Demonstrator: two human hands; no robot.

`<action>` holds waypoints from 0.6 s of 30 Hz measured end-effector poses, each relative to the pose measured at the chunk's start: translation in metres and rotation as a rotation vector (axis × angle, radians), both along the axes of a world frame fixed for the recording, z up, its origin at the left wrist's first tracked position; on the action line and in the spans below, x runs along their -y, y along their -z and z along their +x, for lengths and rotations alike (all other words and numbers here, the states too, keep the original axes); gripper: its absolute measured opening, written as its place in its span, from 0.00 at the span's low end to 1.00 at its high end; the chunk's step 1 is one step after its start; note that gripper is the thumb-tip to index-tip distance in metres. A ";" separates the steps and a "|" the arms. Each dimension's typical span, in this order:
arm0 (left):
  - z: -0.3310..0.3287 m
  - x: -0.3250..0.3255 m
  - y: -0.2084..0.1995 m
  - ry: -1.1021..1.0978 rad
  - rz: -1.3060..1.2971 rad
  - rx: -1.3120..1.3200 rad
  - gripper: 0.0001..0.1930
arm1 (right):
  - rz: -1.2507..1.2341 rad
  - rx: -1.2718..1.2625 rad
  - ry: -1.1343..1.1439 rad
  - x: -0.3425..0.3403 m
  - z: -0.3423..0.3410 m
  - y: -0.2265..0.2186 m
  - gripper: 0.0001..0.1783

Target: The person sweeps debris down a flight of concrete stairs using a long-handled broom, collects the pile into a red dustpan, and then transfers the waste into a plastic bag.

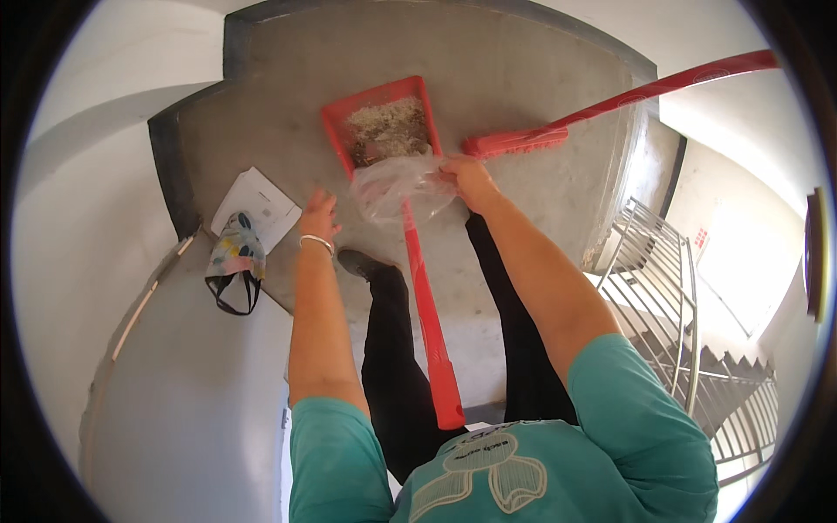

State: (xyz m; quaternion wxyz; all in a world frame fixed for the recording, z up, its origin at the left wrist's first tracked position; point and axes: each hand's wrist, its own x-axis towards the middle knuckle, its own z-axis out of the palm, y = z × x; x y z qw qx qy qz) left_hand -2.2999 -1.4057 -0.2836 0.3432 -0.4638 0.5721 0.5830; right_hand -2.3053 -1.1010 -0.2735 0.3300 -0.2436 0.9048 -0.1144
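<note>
My right hand [472,183] pinches the edge of a clear plastic bag [394,193], which hangs over the near end of a red dustpan [422,98]. Light-coloured debris [384,124] lies in the pan. The dustpan's long red handle [427,322] runs back toward my body between my legs. Left of the bag and apart from it, my left hand [320,217] is empty, its fingers loosely bent and apart; a pale bracelet circles that wrist.
A red broom [516,142] rests with its head on the floor, right of the dustpan. Left of me, a patterned cloth bag [238,248] with dark handles lies by white papers [259,205]. Metal railings [654,288] and stairs [728,375] are at the right.
</note>
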 end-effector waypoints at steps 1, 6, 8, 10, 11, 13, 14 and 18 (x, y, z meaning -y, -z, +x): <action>0.005 0.004 -0.008 -0.002 -0.003 -0.005 0.32 | -0.228 0.168 0.367 0.001 0.000 -0.010 0.10; 0.077 0.047 -0.043 0.169 -0.173 0.102 0.30 | -0.657 0.617 1.125 0.006 -0.004 -0.069 0.06; 0.089 0.066 -0.052 0.060 -0.147 0.286 0.30 | -0.471 0.485 0.995 -0.018 0.008 -0.061 0.06; 0.134 0.123 -0.051 -0.064 -0.166 0.371 0.30 | -0.859 0.711 1.582 0.018 -0.004 -0.126 0.07; 0.158 0.134 -0.043 -0.159 -0.113 0.448 0.30 | -0.971 0.725 1.639 0.026 -0.004 -0.151 0.07; 0.183 0.166 -0.019 -0.213 -0.120 0.486 0.31 | -0.969 0.713 1.626 0.023 -0.002 -0.145 0.06; 0.191 0.179 -0.010 -0.252 -0.123 0.525 0.31 | -0.968 0.691 1.626 0.019 -0.002 -0.138 0.06; 0.208 0.220 0.016 0.196 -0.376 -0.114 0.34 | -0.684 0.460 1.436 0.013 -0.010 -0.114 0.06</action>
